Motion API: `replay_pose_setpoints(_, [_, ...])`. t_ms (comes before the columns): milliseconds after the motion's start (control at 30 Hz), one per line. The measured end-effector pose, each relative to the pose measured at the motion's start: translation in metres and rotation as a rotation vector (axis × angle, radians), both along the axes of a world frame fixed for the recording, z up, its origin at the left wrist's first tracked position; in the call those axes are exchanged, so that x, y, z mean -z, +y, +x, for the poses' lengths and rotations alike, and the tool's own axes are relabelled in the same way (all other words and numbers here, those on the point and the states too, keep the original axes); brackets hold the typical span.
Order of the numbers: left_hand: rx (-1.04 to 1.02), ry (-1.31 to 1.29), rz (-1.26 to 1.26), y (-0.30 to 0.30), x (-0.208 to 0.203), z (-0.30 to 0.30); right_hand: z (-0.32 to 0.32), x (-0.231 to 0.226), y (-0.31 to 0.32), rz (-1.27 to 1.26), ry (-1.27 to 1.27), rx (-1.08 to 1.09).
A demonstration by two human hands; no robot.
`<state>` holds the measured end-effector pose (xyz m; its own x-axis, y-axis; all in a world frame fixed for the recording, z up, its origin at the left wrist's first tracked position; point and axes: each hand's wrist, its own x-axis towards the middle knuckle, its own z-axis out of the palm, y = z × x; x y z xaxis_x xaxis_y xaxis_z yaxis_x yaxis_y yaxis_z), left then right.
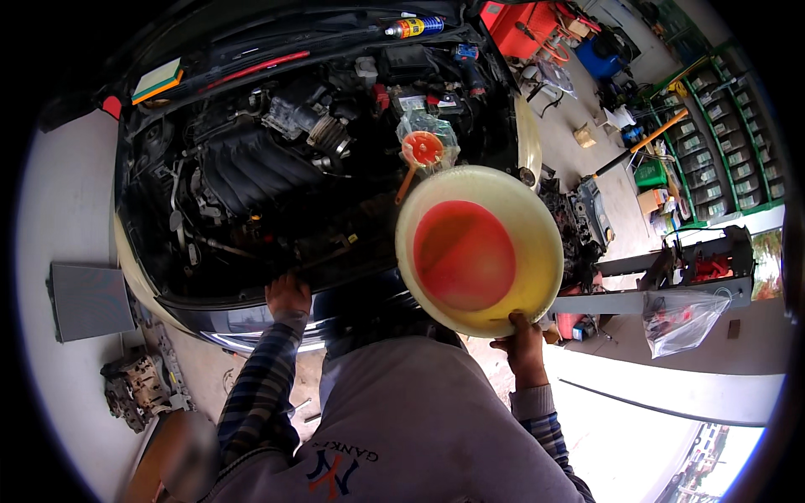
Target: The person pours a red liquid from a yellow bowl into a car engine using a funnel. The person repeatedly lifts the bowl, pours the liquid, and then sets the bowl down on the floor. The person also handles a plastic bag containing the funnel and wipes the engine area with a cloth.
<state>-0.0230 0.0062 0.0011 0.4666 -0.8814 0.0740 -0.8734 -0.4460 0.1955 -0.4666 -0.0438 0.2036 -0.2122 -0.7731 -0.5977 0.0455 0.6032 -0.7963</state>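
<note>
My right hand (523,356) grips the near rim of a pale yellowish plastic basin (537,226), thumb over the edge. Pinkish-red liquid (465,256) pools inside the basin, which is tilted. Just beyond its far rim, an orange-red funnel (423,148) stands in the engine bay with clear plastic film (446,130) around it. The funnel's orange handle points toward me. On the front edge of the car's engine bay (218,299) rests my left hand (288,296), holding nothing; its fingertips are partly lost in shadow.
A black engine cover (260,168) fills the bay's left side. A spray can (415,28) and an air filter (158,81) lie along its far edge. Shelving with small bins (721,142) stands at right, near a long-handled tool (646,142). Engine parts (138,386) sit on the floor at left.
</note>
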Motion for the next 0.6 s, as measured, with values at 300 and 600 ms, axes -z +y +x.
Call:
replay_pose_setpoints(300, [0.028, -0.022, -0.013, -0.003, 0.001, 0.002, 0.002, 0.000, -0.005, -0.017, 0.010, 0.019])
replay_pose_setpoints(600, [0.030, -0.035, -0.005, -0.001, 0.005, 0.003, 0.002, 0.002, -0.008, 0.045, 0.078, 0.039])
